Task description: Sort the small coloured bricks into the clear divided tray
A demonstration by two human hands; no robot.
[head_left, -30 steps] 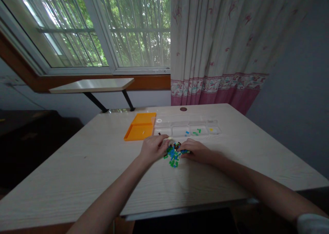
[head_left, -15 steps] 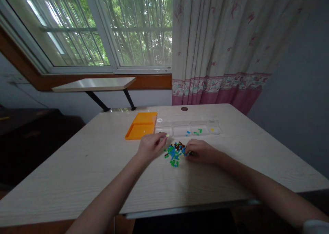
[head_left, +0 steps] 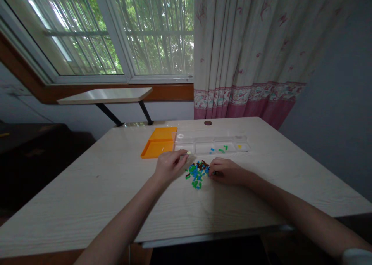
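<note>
A small heap of tiny blue, green and brown pieces (head_left: 197, 172) lies on the pale wooden table (head_left: 116, 195). My left hand (head_left: 168, 166) hovers just left of the heap, fingers pinched on a small pale piece at its tips. My right hand (head_left: 225, 170) rests on the table at the heap's right edge, fingers curled down onto the pieces. Behind the heap sits a clear compartment tray (head_left: 203, 145) holding a few blue, green and yellow pieces. An orange lid (head_left: 159, 142) lies to the tray's left.
A dark round hole (head_left: 207, 123) marks the table's far edge. A narrow shelf on black brackets (head_left: 104, 96) juts out below the window. A patterned curtain (head_left: 247, 51) hangs behind the table on the right.
My left hand has lifted off the heap and drawn back left, holding a pale piece. My right hand has slid slightly right, uncovering more of the heap.
</note>
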